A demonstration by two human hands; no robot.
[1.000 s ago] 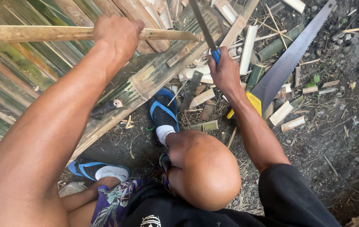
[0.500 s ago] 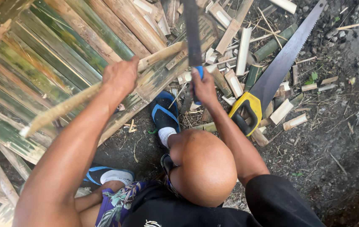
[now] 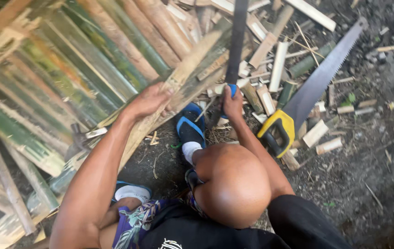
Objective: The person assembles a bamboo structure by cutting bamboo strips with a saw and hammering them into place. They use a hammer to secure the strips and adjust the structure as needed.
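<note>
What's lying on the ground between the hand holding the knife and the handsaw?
In the head view, short cut bamboo pieces lie scattered between the right hand with the knife and the handsaw.

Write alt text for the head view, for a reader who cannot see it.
Seen from above, a person's left hand holds a bamboo strip while the right hand grips a long dark blade by its blue handle. A yellow-handled hand saw lies on the ground among bamboo offcuts.

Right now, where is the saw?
In the head view the saw lies on the ground at right, among bamboo offcuts, its yellow handle beside the right forearm, touched by neither hand.
</note>
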